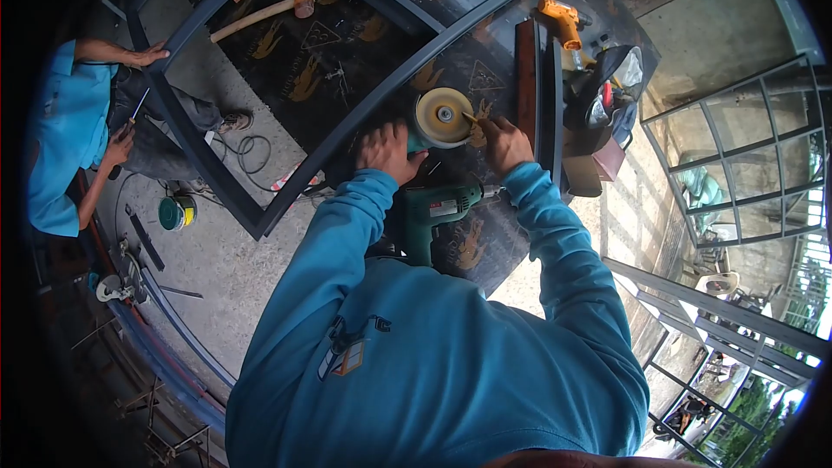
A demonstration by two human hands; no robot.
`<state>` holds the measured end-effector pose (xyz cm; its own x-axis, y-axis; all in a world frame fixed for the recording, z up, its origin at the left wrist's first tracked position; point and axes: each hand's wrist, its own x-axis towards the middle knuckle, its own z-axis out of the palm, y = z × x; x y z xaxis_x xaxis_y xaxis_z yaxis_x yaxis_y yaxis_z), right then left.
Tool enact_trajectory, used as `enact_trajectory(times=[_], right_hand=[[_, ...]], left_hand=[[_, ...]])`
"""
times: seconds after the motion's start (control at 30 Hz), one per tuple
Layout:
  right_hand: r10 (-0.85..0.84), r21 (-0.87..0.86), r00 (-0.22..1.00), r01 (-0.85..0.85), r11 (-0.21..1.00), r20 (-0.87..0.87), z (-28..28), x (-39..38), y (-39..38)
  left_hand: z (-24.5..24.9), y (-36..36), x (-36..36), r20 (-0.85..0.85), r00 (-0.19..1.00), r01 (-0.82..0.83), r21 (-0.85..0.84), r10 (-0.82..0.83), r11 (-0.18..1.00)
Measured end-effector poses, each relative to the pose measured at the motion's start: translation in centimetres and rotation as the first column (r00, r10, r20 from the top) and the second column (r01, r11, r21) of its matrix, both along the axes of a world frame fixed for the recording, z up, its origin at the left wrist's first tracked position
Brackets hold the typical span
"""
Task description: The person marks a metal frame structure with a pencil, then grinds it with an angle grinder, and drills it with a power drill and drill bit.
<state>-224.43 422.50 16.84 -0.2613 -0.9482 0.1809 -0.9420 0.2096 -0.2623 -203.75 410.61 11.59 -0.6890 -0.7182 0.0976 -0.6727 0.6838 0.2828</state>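
Observation:
My left hand (387,152) is wrapped around the green body of an angle grinder (413,134), its yellowish disc (442,113) facing up. To the right of the disc, my right hand (507,146) pinches a thin golden rod (471,118), whose tip reaches the disc's edge. Just below both hands, a green power drill (433,208) lies on the dark work table, its chuck pointing right, under my right wrist.
A dark metal frame (364,102) spans the table. A mallet (302,0) lies inside it. At the right are an orange cordless drill (562,21) and a cardboard box (582,175). A person (74,134) at left grips the frame and a screwdriver (139,106). A bucket (176,213) stands on the floor.

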Motion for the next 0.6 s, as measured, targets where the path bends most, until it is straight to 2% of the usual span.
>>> enact_trajectory(times=[0.3, 0.37, 0.6], right_hand=[[0.008, -0.026, 0.999, -0.009, 1.000, -0.034, -0.54, -0.23, 0.18], [-0.010, 0.050, 0.999, 0.012, 0.999, -0.030, -0.12, 0.02, 0.02], [-0.010, 0.049, 0.999, 0.012, 0.999, -0.043, 0.05, 0.10, -0.05]], left_hand=[[-0.25, -0.08, -0.04, -0.027, 1.000, 0.012, -0.018, -0.013, 1.000], [-0.34, -0.09, -0.02, -0.024, 1.000, 0.005, -0.012, -0.006, 1.000], [0.15, -0.01, 0.03, 0.003, 1.000, 0.012, -0.001, -0.012, 1.000]])
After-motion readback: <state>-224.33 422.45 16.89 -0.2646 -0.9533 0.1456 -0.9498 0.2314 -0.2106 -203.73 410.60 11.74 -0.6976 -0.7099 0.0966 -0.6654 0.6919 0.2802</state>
